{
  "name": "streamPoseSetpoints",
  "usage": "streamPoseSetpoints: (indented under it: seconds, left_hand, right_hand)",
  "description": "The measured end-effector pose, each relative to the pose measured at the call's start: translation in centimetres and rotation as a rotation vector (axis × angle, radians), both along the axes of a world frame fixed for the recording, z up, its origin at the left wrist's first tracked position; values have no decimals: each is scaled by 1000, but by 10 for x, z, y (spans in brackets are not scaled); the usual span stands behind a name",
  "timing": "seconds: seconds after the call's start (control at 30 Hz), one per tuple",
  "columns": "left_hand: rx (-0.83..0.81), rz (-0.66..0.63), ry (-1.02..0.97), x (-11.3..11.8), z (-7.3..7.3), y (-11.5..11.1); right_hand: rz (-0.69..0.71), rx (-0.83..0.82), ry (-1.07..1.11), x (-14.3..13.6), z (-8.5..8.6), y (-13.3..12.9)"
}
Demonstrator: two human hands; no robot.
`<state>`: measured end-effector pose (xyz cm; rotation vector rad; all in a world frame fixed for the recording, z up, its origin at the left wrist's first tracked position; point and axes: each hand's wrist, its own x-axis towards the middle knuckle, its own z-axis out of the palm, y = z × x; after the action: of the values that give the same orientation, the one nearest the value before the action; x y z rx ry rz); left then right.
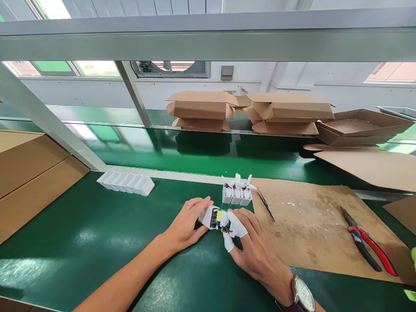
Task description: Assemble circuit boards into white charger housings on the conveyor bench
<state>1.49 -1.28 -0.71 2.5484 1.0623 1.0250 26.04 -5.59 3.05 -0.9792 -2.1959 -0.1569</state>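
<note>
The board (pixel 221 219), with a yellow block and small coloured parts crowding its green surface, is sitting between both hands over the near middle of the table (pixel 175 273), one end meeting a smooth white case (pixel 205 216). The left hand (pixel 188 219) is clamping the case, its grip closing with thumb below and fingers above. The right hand (pixel 256 245) is pinching the board's other end, its grip together, white finger covers (pixel 238 224) sheathing the thumb and a finger. A round-faced watch (pixel 304 294) is circling the right wrist.

Just beyond the hands, three white cups (pixel 237 197) are standing side by side, white pieces poking out of their tops. Slim metal tweezers (pixel 266 205) are lying near them on a brown, stained sheet (pixel 302 234), where red-and-black pliers (pixel 368 247) are resting farther right. To the left, a row of angular white shells (pixel 125 182) is lying on the glossy green table. A big brown carton (pixel 35 173) is filling the left edge, and folded cardboard boxes (pixel 201 106) are stacking up behind.
</note>
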Motion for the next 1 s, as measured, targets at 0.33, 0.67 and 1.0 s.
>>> streamPoseSetpoints:
  seconds: [0.33, 0.67, 1.0]
  left_hand:
    - [0, -7, -1, 0, -2, 1]
    - [12, -3, 7, 2, 1, 0]
    - [17, -7, 10, 1, 2, 0]
  right_hand:
    - [2, 14, -17, 1, -3, 0]
    - [26, 17, -20, 1, -5, 0]
    - [19, 60, -27, -1, -2, 2]
